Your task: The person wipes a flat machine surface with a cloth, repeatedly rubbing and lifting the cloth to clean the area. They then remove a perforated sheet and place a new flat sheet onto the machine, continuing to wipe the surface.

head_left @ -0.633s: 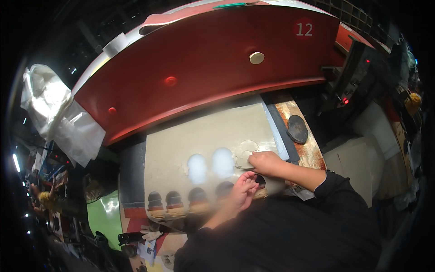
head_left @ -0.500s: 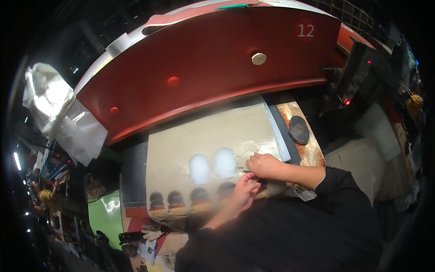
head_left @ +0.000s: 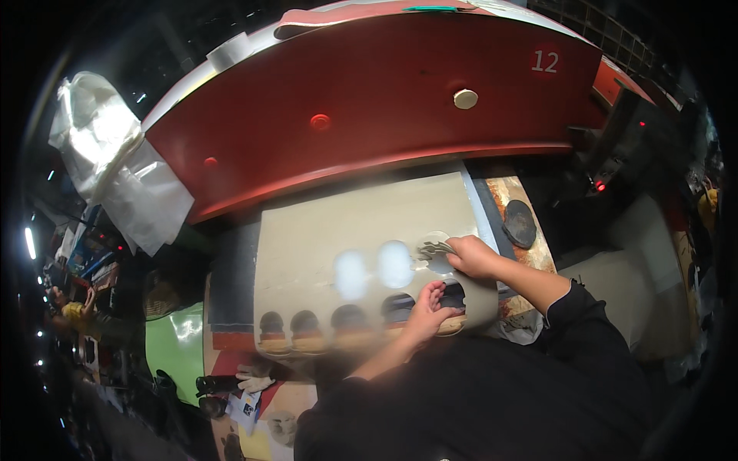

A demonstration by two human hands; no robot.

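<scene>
Under both hands, beige sheet (head_left: 323, 238) with round holes

A wide red curved panel (head_left: 369, 115) arches across the top, with a round brass-coloured knob (head_left: 465, 98) and a small red button (head_left: 320, 121) on its face. A crumpled clear plastic sheet (head_left: 115, 169) hangs off its left end. A dark round disc (head_left: 520, 223) lies at the right. A green surface (head_left: 173, 349) shows at lower left, with a pale glove (head_left: 254, 380) nearby.
</scene>
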